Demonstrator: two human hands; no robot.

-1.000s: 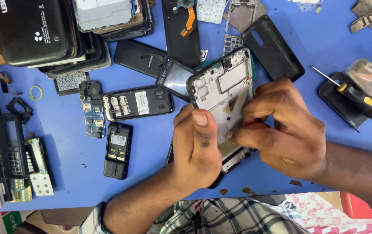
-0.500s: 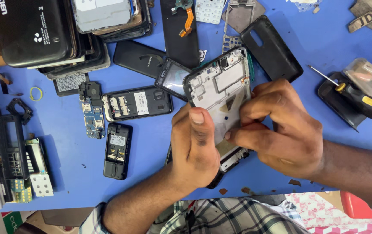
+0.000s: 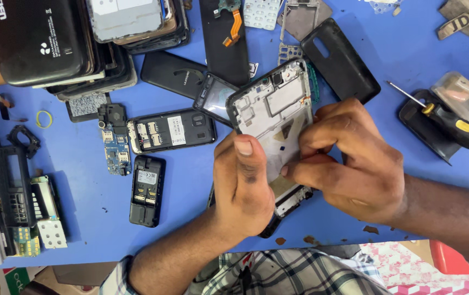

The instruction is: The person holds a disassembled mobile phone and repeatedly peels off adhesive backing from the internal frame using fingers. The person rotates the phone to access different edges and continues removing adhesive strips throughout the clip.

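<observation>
Both hands are gripping a stripped smartphone frame point(image 3: 272, 117) over the blue table point(image 3: 191, 229), left hand point(image 3: 244, 183) fingers clamping its edge, right hand point(image 3: 349, 158) fingers pinching its middle at 3 o'clock, back cover already off, inner parts remaining.

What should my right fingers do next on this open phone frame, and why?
Probably keep working the right hand fingertips at the lower middle of the phone frame: they pinch there, while the left hand steadies its lower edge with the thumb.
</observation>
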